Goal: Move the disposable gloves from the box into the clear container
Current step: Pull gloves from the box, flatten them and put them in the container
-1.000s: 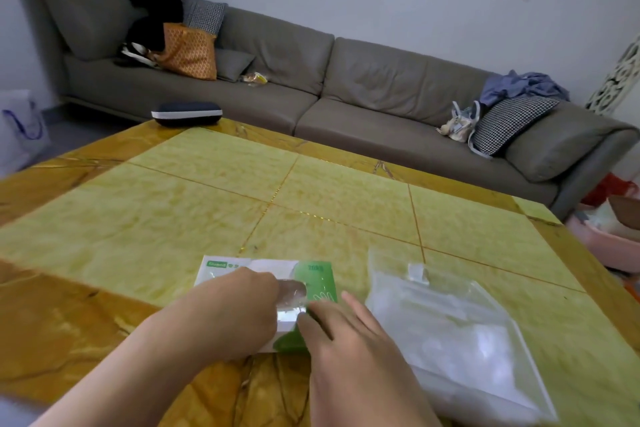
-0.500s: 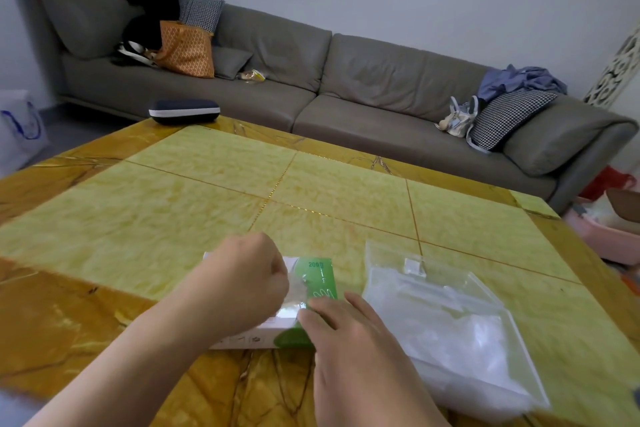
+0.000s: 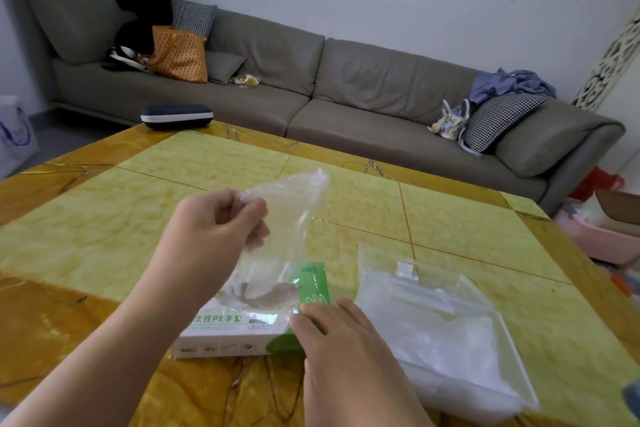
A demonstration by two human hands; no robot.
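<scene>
On a yellow marble table (image 3: 104, 236) before a grey sofa (image 3: 346, 97), left-hand fingers (image 3: 256, 215) pinch a glove (image 3: 287, 218); right hand (image 3: 346, 350) lies flat.

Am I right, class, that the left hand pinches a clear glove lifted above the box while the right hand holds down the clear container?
Not quite. The right hand rests on the box, not the clear container beside it. The left hand does pinch a clear glove lifted above the box. The head view shows this.
</scene>
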